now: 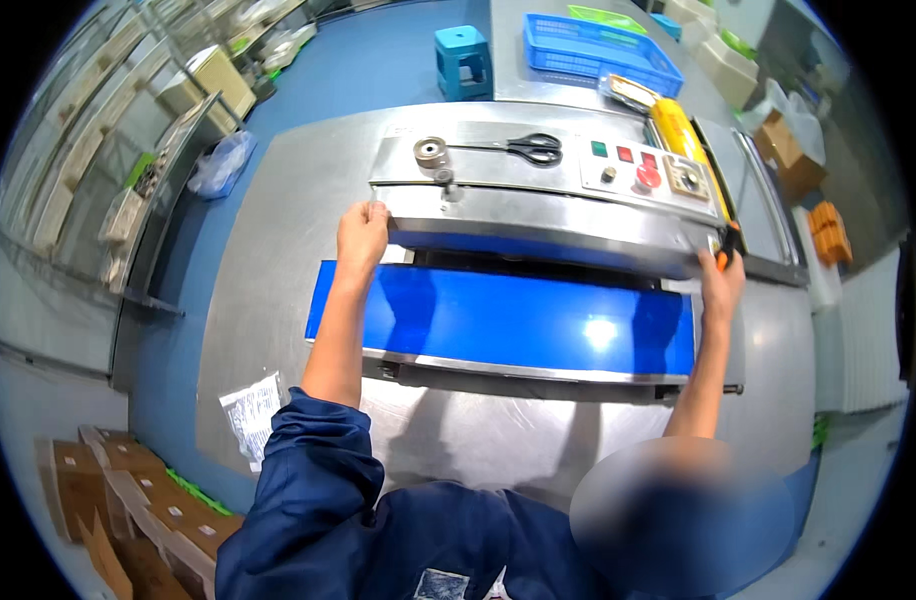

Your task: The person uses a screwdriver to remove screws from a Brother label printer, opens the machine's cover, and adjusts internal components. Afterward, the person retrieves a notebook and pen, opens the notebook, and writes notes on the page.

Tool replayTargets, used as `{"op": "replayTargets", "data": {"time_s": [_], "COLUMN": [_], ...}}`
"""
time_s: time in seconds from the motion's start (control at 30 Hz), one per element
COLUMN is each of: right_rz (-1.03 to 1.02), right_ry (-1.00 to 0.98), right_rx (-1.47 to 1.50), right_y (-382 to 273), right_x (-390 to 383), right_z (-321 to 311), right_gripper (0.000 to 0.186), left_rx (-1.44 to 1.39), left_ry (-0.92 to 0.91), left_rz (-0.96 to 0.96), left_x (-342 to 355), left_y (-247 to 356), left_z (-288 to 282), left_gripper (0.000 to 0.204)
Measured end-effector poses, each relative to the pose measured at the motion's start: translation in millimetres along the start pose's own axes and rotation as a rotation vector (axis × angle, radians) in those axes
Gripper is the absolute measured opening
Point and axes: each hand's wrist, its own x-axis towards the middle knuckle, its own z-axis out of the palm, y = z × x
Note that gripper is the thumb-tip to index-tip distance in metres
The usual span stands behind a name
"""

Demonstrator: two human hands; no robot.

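Observation:
A band sealing machine with a stainless steel housing (538,222) stands on a steel table, its blue conveyor belt (538,310) running along the near side. With fingers curled, my left hand (362,235) grips the left end of the housing's front cover. At the right end, my right hand (721,285) is closed around an orange-and-black tool (726,248), touching or close to the cover's corner; the tool's kind is unclear. On top of the housing lie black-handled scissors (534,149) and a roll of clear tape (431,152). Beside them is a control panel (643,170) with buttons and knobs.
A yellow cylinder (680,130) lies behind the panel. Farther back are a blue basket (603,55) and a teal stool (463,62). A printed clear bag (253,410) rests at the table's left edge. Shelving (168,170) lines the left; cardboard boxes (143,490) sit lower left.

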Motion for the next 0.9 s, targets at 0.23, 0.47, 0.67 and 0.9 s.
{"op": "replayTargets", "data": {"time_s": [0.23, 0.47, 0.67, 0.9], "right_rz": [0.118, -0.109, 0.238, 0.665], "right_ry": [-0.236, -0.314, -0.446, -0.383], "right_rx": [0.708, 0.781, 0.462, 0.498], "right_y": [-92.9, -256.1, -229.4, -203.5], "right_x": [-65.3, -148.1, -252.2, -346.1], "right_z": [-79.2, -35.2, 6.0, 36.8], "right_gripper": [0.032, 0.017, 0.013, 0.023], "left_rx": [-0.965, -1.081, -0.967, -0.701], "left_ry": [-0.159, 0.446, 0.967, 1.078], "left_rz": [-0.459, -0.580, -0.664, -0.838], "left_x": [-75.8, -58.9, -28.3, 45.9], "left_y": [-41.7, -237.4, -337.9, -423.8], "left_z": [-110.9, -265.6, -296.0, -252.8], "left_gripper": [0.018, 0.009, 0.014, 0.030]}}
